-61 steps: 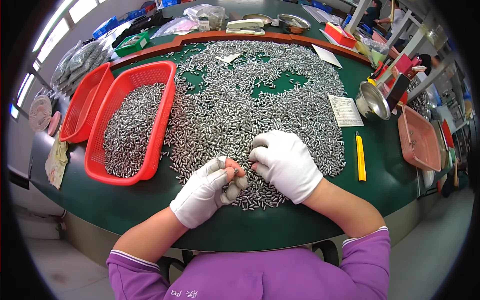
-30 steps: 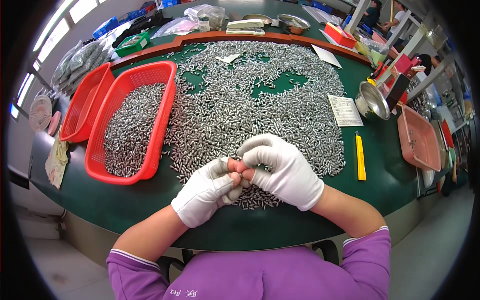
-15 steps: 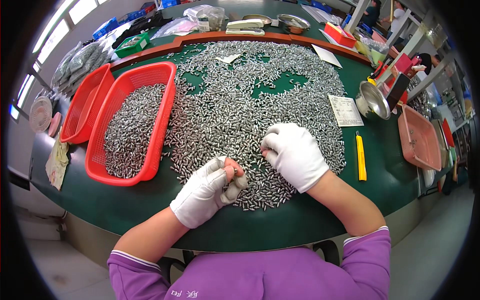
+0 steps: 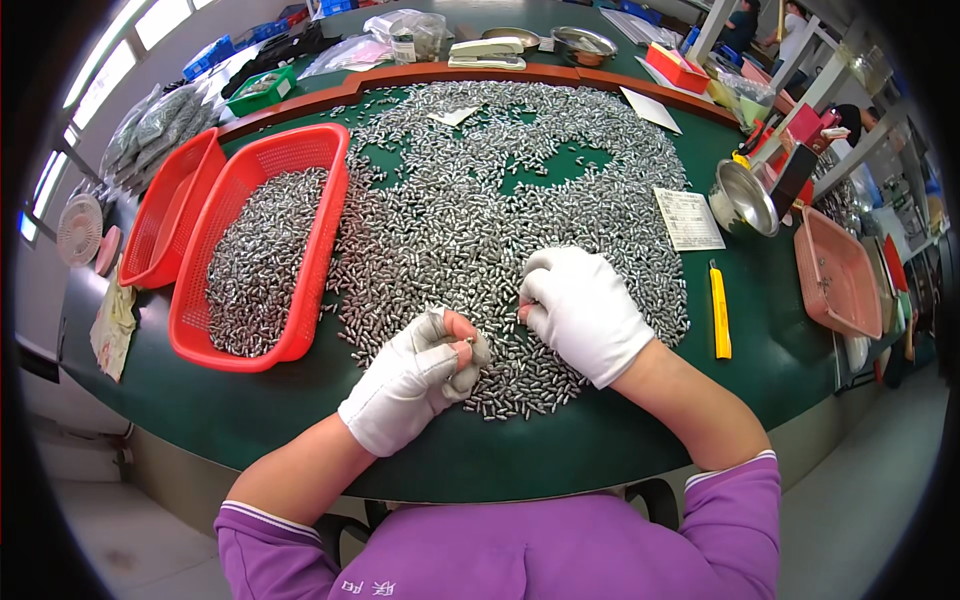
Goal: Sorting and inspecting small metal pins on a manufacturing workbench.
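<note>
A broad layer of small silvery metal parts point(image 4: 430, 240), short and bullet-shaped, is spread over the green table point(image 4: 300, 410). My left hand point(image 4: 400, 385), in a white glove with bare thumb and fingertip, is closed at the near edge of the layer. A small metal part shows between its thumb and forefinger. To its right, my right hand point(image 4: 588, 315), gloved the same way, is bent down over the parts with fingers drawn together. Whatever its fingertips pinch, if anything, is hidden.
A red perforated basket point(image 4: 335, 190) filled with similar parts stands left, beside another red basket point(image 4: 165, 215). On the right lie a yellow cutter knife point(image 4: 720, 315), a printed sheet point(image 4: 690, 220), a metal bowl point(image 4: 745, 200) and a pink tray point(image 4: 838, 275). A wooden ledge point(image 4: 420, 73) bounds the far side.
My left hand has shifted slightly, its fingers curling a little around the small part. My right hand stays almost in place over the layer.
</note>
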Tool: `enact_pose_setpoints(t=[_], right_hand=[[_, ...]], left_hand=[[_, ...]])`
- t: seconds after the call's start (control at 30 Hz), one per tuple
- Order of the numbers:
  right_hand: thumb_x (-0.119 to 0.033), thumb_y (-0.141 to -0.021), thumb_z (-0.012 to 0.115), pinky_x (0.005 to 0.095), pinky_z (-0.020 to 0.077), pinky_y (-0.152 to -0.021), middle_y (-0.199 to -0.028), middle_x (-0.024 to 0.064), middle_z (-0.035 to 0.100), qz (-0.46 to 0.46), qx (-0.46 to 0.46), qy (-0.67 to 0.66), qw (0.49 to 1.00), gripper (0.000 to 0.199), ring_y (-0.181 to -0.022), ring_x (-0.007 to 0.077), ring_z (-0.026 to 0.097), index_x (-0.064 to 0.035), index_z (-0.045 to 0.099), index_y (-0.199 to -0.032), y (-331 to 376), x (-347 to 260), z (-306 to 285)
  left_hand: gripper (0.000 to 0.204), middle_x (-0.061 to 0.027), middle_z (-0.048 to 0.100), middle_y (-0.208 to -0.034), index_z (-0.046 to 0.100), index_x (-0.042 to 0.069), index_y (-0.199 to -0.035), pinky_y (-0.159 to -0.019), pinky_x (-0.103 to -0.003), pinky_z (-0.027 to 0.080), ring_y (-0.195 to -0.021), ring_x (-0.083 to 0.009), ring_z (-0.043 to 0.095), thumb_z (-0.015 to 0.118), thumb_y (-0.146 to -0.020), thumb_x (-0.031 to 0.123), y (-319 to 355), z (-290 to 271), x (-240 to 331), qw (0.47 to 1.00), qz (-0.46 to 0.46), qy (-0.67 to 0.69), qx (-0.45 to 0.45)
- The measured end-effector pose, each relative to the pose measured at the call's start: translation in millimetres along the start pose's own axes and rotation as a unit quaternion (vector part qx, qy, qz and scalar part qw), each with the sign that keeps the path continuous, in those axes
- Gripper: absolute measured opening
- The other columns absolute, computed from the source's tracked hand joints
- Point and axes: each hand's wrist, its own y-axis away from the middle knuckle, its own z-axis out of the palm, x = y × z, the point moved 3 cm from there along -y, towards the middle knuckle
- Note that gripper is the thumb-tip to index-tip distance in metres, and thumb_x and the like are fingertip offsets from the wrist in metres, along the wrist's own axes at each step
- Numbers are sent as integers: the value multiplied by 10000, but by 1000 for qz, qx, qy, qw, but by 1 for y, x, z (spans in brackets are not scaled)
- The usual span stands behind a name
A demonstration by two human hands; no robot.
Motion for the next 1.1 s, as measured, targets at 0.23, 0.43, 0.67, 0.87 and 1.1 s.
enact_pose_setpoints(t=[0.23,0.43,0.67,0.87,1.1], right_hand=[[-146,-743,724,394,519,-770,-917,68,642,-12,7,7,1000,117,-869,287,630,-87,657,-819,-2,-3,-9],[-146,-743,725,391,519,-788,-935,62,647,-11,-1,-23,1000,138,-884,282,633,-101,684,-867,-6,0,-4],[-136,-798,676,408,514,-839,-1021,77,640,-4,-10,6,1000,260,-943,300,623,-108,678,-1057,-42,-4,1],[-184,-797,683,417,516,-758,-874,87,642,0,-63,-2,998,112,-858,301,629,-129,700,-893,-60,9,20],[-179,-801,679,417,511,-731,-825,84,634,-16,-64,-52,996,66,-824,297,630,-127,687,-841,-34,2,15]], left_hand=[[224,-19,539,-948,565,125,-1088,-623,-200,350,-679,-72,386,680,-912,201,-1,-3,-2,1000,-2,17,-13],[172,-27,586,-931,592,116,-1061,-593,-204,349,-642,-70,423,635,-948,239,-4,-12,4,997,42,58,11],[189,-17,590,-893,552,70,-1115,-588,-224,359,-648,-82,447,555,-996,217,-6,-23,12,994,79,67,27],[230,-25,591,-891,542,52,-1169,-593,-227,369,-647,-86,449,541,-1003,210,-10,-24,13,993,75,84,25],[262,-26,592,-904,567,64,-1148,-585,-214,366,-644,-82,446,597,-974,258,-9,-23,13,996,66,61,24]])
